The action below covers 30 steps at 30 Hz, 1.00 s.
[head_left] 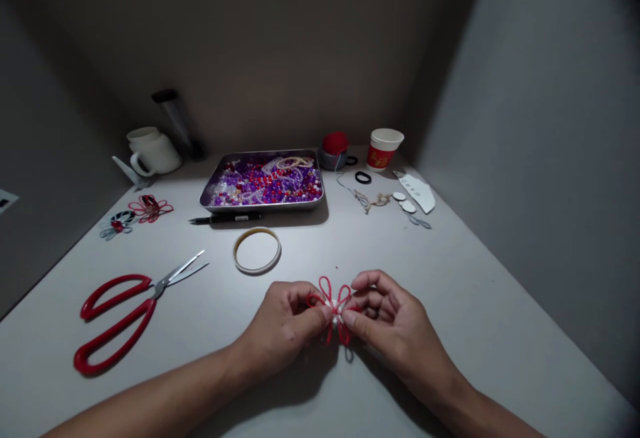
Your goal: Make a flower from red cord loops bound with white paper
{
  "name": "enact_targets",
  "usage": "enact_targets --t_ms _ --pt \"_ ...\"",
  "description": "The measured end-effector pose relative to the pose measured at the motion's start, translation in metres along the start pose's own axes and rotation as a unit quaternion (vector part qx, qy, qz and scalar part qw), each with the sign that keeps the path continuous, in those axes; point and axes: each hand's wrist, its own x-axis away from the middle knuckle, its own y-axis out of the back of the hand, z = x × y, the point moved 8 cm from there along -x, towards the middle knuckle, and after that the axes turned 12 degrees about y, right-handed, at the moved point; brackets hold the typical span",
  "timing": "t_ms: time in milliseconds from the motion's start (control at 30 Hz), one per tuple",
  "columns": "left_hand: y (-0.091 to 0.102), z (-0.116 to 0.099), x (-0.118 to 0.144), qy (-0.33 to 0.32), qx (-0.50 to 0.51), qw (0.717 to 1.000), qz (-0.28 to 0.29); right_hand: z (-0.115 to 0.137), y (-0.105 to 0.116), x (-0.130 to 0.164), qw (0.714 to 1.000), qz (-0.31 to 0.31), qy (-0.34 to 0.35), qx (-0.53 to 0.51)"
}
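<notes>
Red cord flower [335, 305] flat-on, loops fanning outward between left hand [281, 323] and right hand [395, 325].

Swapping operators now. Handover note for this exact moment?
Left hand: fingers pinch the red cord flower knot from its left side.
Right hand: fingers pinch the same knot from the right, over the table.
Done: loops formed around a pale centre.
Left: cannot tell whether it is finished.
Nearby: red scissors, ring, bead tray, all untouched.

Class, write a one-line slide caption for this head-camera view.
Left hand and right hand pinch a red cord flower beside red scissors.
</notes>
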Motion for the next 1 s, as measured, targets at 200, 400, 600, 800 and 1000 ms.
enact_targets --t_ms 200,400,600,800,1000 --pt "-0.002 -0.001 0.002 -0.019 -0.005 1.000 0.008 0.006 0.005 0.002 0.998 -0.037 0.035 0.031" --pt "-0.005 0.001 0.003 -0.021 -0.011 0.999 0.027 0.000 0.000 0.001 1.000 0.007 -0.002 0.009" --pt "-0.009 -0.001 0.002 -0.028 0.002 0.997 0.070 -0.007 -0.003 0.000 0.991 0.009 -0.061 -0.115" --pt "-0.012 0.001 0.000 -0.024 0.034 0.992 0.119 -0.008 -0.009 0.001 0.965 0.014 -0.116 -0.236" --pt "-0.011 0.004 -0.001 -0.023 0.043 0.994 0.101 -0.007 -0.010 0.003 0.950 0.008 -0.133 -0.284"
